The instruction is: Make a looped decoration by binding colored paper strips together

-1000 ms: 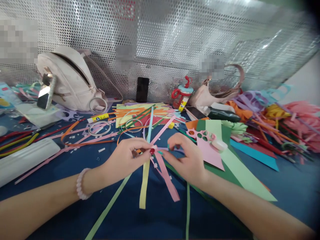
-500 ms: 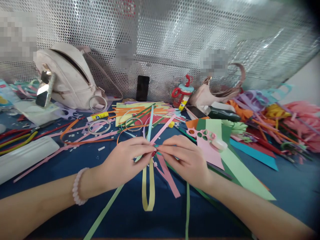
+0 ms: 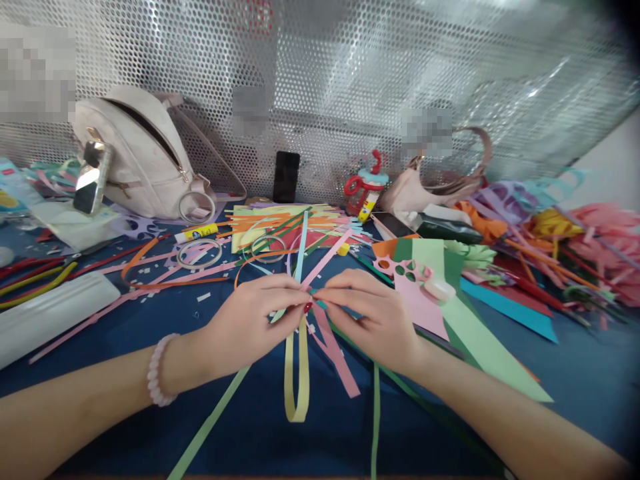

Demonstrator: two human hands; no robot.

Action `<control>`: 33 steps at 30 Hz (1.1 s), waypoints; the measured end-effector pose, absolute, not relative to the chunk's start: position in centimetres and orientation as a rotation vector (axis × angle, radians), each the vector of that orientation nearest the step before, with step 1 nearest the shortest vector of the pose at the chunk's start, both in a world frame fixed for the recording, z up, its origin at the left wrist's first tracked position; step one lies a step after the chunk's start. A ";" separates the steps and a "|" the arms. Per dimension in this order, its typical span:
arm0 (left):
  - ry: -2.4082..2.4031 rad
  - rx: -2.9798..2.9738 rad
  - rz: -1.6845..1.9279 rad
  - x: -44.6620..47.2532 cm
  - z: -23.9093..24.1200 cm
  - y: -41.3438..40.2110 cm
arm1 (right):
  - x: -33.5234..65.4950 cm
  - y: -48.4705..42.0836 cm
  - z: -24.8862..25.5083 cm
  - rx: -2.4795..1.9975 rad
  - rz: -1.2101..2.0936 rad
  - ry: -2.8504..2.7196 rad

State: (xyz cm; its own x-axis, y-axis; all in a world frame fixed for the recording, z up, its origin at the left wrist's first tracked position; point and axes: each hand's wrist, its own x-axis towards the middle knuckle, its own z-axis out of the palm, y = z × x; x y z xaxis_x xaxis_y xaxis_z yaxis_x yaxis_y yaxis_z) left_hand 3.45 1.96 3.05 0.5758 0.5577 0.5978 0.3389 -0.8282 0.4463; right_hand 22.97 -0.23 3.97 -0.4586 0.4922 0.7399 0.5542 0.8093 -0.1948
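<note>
My left hand (image 3: 255, 323) and my right hand (image 3: 370, 317) meet fingertip to fingertip over the blue table (image 3: 125, 333). Both pinch the top ends of a yellow paper strip (image 3: 295, 373), which hangs down folded into a long loop. Pink strips (image 3: 335, 353) fan out under the same pinch, and a light blue strip (image 3: 301, 247) runs away from the fingers toward the back. A bead bracelet (image 3: 157, 370) sits on my left wrist. A long green strip (image 3: 215, 417) lies under my left forearm.
Loose paper strips and cut sheets (image 3: 280, 223) cover the table. A white backpack (image 3: 135, 160), a glue stick (image 3: 196, 233), tape rings (image 3: 200, 253), a black phone (image 3: 287, 176), a pink punch (image 3: 437, 288) on pink and green sheets, and a heap of coloured paper (image 3: 565, 247) stand around. Perforated metal (image 3: 350, 80) closes the back.
The yellow strip, hanging straight a second ago, is now folded into a loop with both ends pinched. My hands have closed together at the fingertips.
</note>
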 end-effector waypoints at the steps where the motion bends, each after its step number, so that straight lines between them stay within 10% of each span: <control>1: 0.744 2.515 1.087 3.5 3.1 2.0 | 23.0 -0.2 3.9 -0.771 -0.103 -2.140; 18: 0.941 2.008 0.978 3.8 3.3 2.6 | 24.9 2.5 4.2 -1.342 -0.455 -2.236; 33: 0.939 1.888 1.023 4.1 2.9 2.5 | 22.7 -1.0 3.8 -0.986 -0.777 -2.421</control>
State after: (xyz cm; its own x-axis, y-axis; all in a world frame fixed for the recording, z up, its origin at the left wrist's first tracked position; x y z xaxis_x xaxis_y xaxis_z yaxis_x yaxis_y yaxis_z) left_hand 4.15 2.50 2.92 0.4044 0.8603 0.3103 0.2356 -0.4258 0.8736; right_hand 22.66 -0.98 3.77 -0.6646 0.5002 0.5551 0.7298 0.5940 0.3384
